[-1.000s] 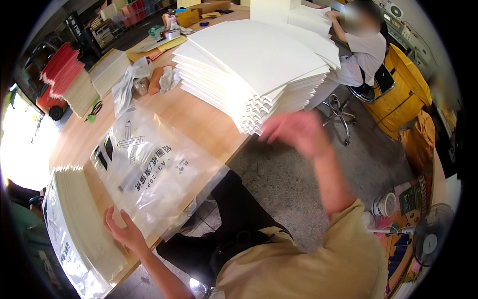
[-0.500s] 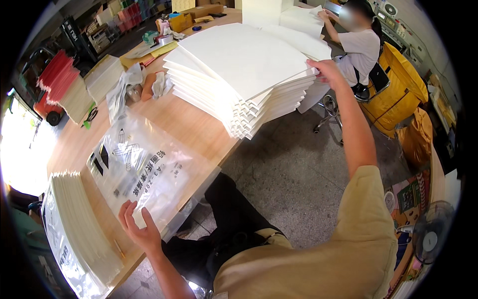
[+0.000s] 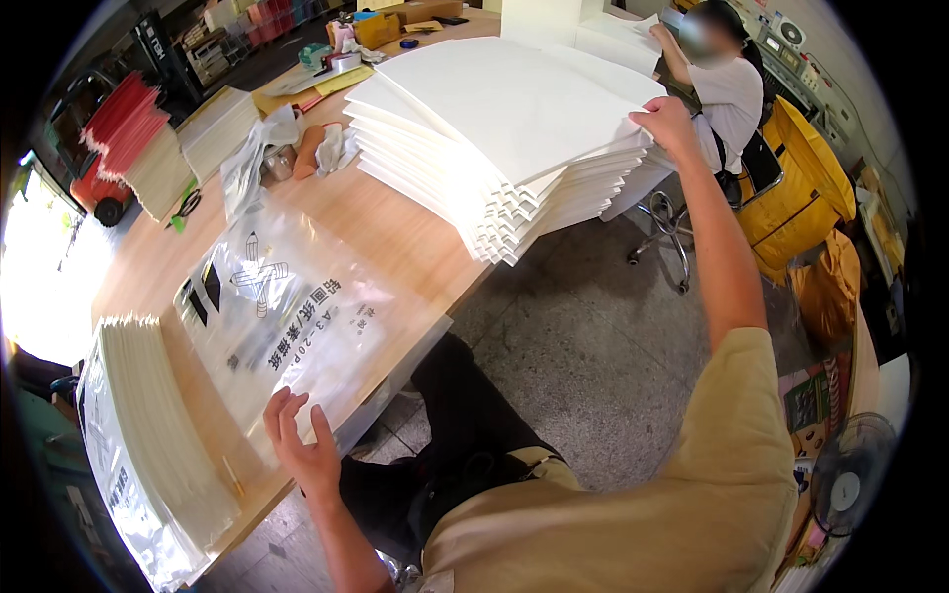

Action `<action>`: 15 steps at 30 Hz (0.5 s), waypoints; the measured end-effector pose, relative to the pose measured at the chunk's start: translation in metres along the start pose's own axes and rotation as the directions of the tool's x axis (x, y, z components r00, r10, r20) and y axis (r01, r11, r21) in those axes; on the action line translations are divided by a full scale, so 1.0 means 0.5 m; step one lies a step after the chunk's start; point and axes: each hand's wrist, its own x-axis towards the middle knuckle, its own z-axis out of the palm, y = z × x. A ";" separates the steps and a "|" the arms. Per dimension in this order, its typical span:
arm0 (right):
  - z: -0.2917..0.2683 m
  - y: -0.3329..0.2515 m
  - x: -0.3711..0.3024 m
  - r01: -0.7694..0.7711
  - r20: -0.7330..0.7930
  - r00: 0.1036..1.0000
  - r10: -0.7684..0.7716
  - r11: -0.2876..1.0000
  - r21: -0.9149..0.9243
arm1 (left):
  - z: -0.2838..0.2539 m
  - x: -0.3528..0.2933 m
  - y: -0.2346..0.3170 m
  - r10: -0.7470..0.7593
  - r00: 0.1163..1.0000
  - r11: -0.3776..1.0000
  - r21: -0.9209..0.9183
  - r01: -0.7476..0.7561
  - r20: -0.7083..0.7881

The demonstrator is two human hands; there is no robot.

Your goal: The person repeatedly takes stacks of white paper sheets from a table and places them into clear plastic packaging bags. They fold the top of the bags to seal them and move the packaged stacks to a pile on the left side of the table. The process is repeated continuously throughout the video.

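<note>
Head view: paper stack (image 3: 514, 119) under right fingers (image 3: 660, 111)

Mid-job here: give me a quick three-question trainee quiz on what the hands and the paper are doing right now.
1. True or false: the right hand is at the far corner of the tall white sheet stack.
2. What does the left hand rest on? A) red stack B) clear printed plastic bag C) scissors
3. Fill in: the bag's near edge overhangs the wooden ____.

Key: 1 true; 2 B; 3 table.
</note>
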 end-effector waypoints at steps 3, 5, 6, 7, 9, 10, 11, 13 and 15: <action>-0.016 -0.020 0.011 -0.026 -0.009 1.000 0.026 0.998 0.058 | 0.000 -0.008 -0.005 0.010 1.000 1.000 0.001 -0.010 0.013; -0.025 -0.036 0.016 -0.195 0.084 0.981 0.177 0.922 0.334 | 0.000 -0.015 -0.013 0.000 1.000 1.000 -0.006 0.000 0.021; -0.021 -0.039 0.019 -0.309 0.165 0.951 0.262 0.771 0.557 | 0.000 -0.018 -0.017 -0.005 1.000 1.000 -0.011 0.005 0.027; -0.015 -0.042 0.025 -0.406 0.266 0.910 0.318 0.554 0.727 | 0.002 -0.020 -0.019 -0.008 1.000 1.000 -0.016 0.009 0.030; -0.008 -0.066 0.020 -0.518 0.462 0.841 0.282 0.171 0.838 | 0.002 -0.022 -0.023 -0.017 0.999 1.000 -0.021 0.018 0.030; -0.005 -0.077 0.013 -0.511 0.467 0.836 0.287 0.098 0.854 | 0.001 -0.023 -0.021 -0.022 0.999 1.000 -0.016 0.023 0.031; 0.000 -0.088 0.004 -0.502 0.474 0.831 0.292 0.025 0.864 | -0.001 -0.025 -0.018 -0.028 0.999 1.000 -0.010 0.028 0.032; 0.011 -0.101 -0.006 -0.478 0.473 0.829 0.297 -0.062 0.876 | -0.003 -0.025 -0.017 -0.031 0.999 0.999 -0.015 0.032 0.026; 0.023 -0.096 -0.011 -0.448 0.453 0.838 0.303 -0.090 0.889 | -0.005 -0.023 -0.018 -0.024 1.000 0.999 -0.037 0.024 0.014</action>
